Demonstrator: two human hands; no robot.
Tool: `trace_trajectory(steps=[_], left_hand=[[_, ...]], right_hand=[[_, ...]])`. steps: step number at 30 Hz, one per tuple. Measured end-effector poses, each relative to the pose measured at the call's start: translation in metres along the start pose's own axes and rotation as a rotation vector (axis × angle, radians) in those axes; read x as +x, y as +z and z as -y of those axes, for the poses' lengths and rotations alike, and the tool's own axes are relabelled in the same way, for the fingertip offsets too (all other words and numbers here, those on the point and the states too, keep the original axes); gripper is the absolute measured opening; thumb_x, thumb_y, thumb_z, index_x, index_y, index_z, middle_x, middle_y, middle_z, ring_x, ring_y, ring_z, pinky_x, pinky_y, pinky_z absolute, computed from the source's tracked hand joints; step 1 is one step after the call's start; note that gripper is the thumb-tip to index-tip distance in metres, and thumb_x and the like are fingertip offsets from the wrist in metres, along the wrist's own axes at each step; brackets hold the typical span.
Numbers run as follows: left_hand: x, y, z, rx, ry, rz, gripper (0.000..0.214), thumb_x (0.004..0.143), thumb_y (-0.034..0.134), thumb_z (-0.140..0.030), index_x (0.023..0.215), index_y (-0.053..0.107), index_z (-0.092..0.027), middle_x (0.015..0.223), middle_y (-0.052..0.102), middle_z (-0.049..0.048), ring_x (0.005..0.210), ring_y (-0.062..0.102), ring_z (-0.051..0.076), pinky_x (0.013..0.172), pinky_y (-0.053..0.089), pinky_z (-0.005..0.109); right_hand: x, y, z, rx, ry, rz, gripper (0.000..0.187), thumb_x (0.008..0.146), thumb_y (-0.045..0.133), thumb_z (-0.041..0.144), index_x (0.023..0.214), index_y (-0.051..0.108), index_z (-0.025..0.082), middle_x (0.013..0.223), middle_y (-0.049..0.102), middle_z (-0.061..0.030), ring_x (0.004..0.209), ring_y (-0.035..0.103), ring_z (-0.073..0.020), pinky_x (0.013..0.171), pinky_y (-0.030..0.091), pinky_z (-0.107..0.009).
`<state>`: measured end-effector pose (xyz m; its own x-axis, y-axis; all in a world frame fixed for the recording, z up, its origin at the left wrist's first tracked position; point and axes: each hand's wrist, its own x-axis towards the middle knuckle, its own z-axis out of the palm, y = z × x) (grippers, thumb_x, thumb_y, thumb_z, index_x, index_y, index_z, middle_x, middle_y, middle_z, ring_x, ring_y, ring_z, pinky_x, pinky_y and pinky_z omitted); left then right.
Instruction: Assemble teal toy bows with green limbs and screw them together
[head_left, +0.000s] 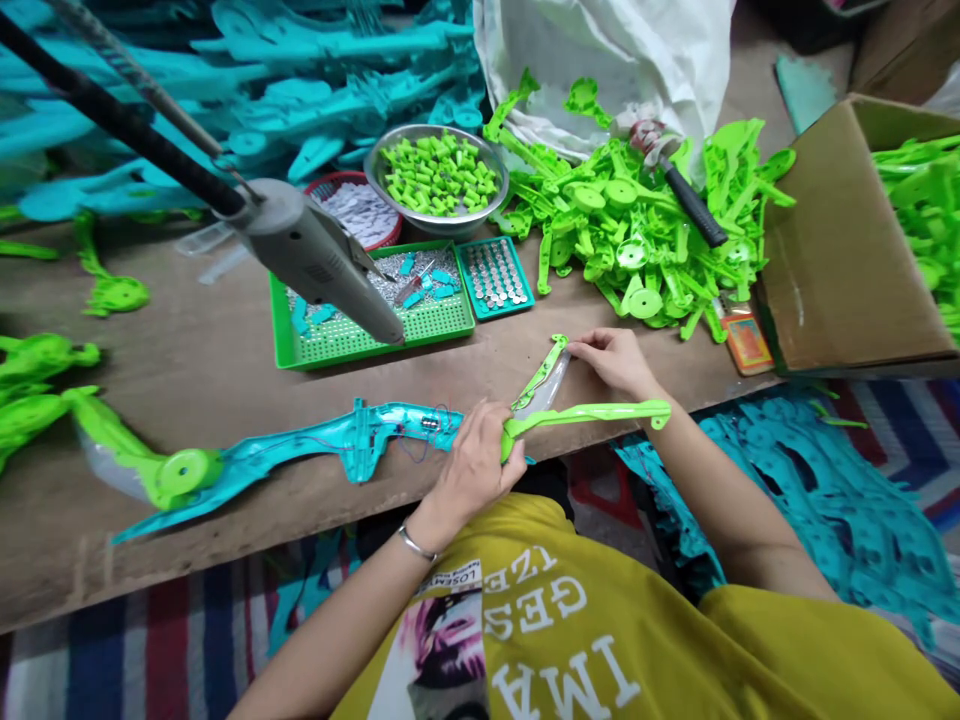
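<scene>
My left hand point(480, 455) is closed around the round end of a lime-green plastic arm piece point(600, 412), whose long arm points right. A second green half point(541, 375) stands up at an angle from the same grip. Between the halves sits a translucent plastic piece point(551, 386), and my right hand point(616, 362) pinches its tip. Below and left lies a long teal plastic shell point(277, 455) with thin wires in it; its right end passes behind my left hand. At the shell's left end a green arm piece point(184, 475) is fitted, with a translucent part beside it.
A grey electric screwdriver point(322, 260) hangs at upper left. Behind are a green screw tray point(375, 345), a small teal tray point(496, 278), a metal bowl point(499, 195) and a heap of green parts point(622, 215) with a hammer point(694, 205). A cardboard box point(840, 250) stands right.
</scene>
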<state>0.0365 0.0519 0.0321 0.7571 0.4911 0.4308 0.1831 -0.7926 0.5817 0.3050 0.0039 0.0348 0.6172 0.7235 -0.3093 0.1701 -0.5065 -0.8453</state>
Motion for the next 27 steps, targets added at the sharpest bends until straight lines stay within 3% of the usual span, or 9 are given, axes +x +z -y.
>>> trace_trajectory(steps=[5, 9, 17, 27], left_hand=[[-0.001, 0.004, 0.0, 0.041, 0.021, -0.004, 0.031, 0.09, 0.055, -0.019, 0.12, 0.048, -0.016, 0.109, 0.064, 0.0137, 0.106, 0.063, 0.028, 0.095, 0.056, 0.046], [-0.003, 0.008, 0.0, 0.071, 0.022, -0.004, 0.032, 0.09, 0.056, -0.02, 0.121, 0.048, -0.018, 0.109, 0.063, 0.0129, 0.107, 0.062, 0.028, 0.101, 0.054, 0.051], [-0.001, 0.007, -0.001, 0.127, 0.074, 0.022, 0.034, 0.086, 0.058, -0.017, 0.119, 0.049, -0.018, 0.107, 0.063, 0.0129, 0.105, 0.062, 0.028, 0.102, 0.055, 0.051], [0.0, 0.005, -0.003, 0.093, 0.045, 0.036, 0.031, 0.09, 0.057, -0.017, 0.119, 0.05, -0.017, 0.106, 0.063, 0.0125, 0.105, 0.062, 0.028, 0.102, 0.054, 0.05]], right_hand=[[0.001, 0.002, -0.001, -0.103, -0.033, -0.063, 0.035, 0.07, 0.072, 0.046, 0.084, 0.076, 0.014, 0.075, 0.072, -0.0055, 0.062, 0.054, -0.0133, 0.056, 0.038, -0.026], [0.001, -0.001, -0.004, -0.259, -0.029, -0.028, 0.03, 0.075, 0.068, 0.045, 0.082, 0.075, 0.016, 0.07, 0.069, -0.0035, 0.061, 0.052, -0.0137, 0.056, 0.035, -0.026], [0.005, 0.002, -0.007, -0.087, -0.05, -0.034, 0.044, 0.07, 0.071, 0.058, 0.081, 0.072, 0.016, 0.075, 0.069, -0.0048, 0.064, 0.053, -0.0144, 0.058, 0.037, -0.027], [0.019, 0.003, -0.008, -0.179, -0.067, -0.019, 0.032, 0.069, 0.078, 0.047, 0.078, 0.068, 0.018, 0.069, 0.069, -0.0026, 0.061, 0.053, -0.0129, 0.056, 0.04, -0.025]])
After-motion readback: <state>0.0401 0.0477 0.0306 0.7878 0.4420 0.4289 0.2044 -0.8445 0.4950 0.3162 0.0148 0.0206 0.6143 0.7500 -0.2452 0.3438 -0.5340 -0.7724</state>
